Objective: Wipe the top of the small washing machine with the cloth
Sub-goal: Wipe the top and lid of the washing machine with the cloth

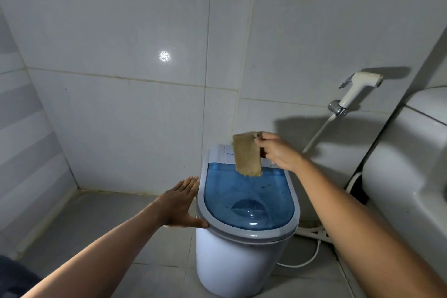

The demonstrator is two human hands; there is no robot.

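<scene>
The right hand (275, 151) pinched the upper corner of a tan cloth (247, 154) between thumb and fingers, and the cloth hung freely, its long axis vertical. Its frayed lower edge hung over the far end of the blue translucent lid (249, 197); whether it touched could not be told. The left hand (180, 203) was flat with fingers straight, holding nothing, and lay against the grey rim on the left side of the small washing machine (242, 259).

The lid's long axis ran from the white control panel (220, 153) at the far end toward the person. The surface to be wiped therefore lay directly below and nearer than the cloth. In my judgement the right hand was placed to lower the cloth and draw it toward the person, while the left steadied the body.

The machine stood on the tiled floor (116, 220).
</scene>
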